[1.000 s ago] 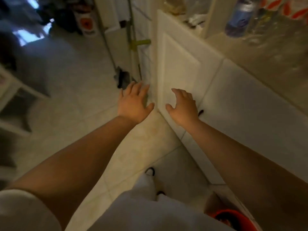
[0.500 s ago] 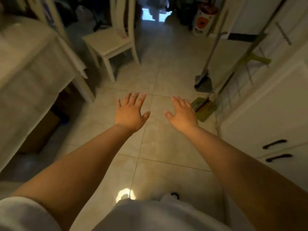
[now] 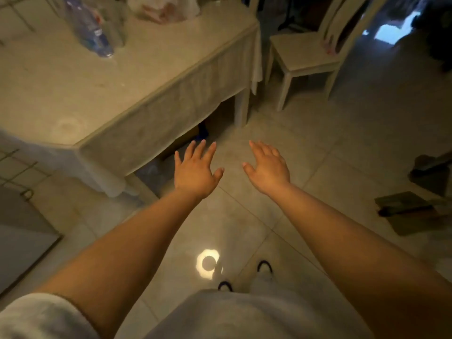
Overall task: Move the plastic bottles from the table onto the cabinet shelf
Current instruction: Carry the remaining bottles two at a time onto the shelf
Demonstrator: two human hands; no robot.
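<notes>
A clear plastic bottle with a blue label (image 3: 89,28) stands at the far left of the cloth-covered table (image 3: 102,94), with another clear bottle (image 3: 117,23) just right of it. My left hand (image 3: 195,171) is stretched out palm down over the floor, near the table's front corner, fingers straight and holding nothing. My right hand (image 3: 267,168) is held out beside it, also flat and holding nothing. Both hands are well short of the bottles. The cabinet is out of view.
A plastic bag (image 3: 161,8) lies at the table's far edge. A white chair (image 3: 305,55) stands right of the table. A dustpan and broom head (image 3: 413,206) lie on the tiled floor at right. A dark panel (image 3: 22,236) sits at lower left.
My view has swung left, away from the cabinet and across the floor to the table with the bottles. Both hands stay outstretched and flat throughout.
</notes>
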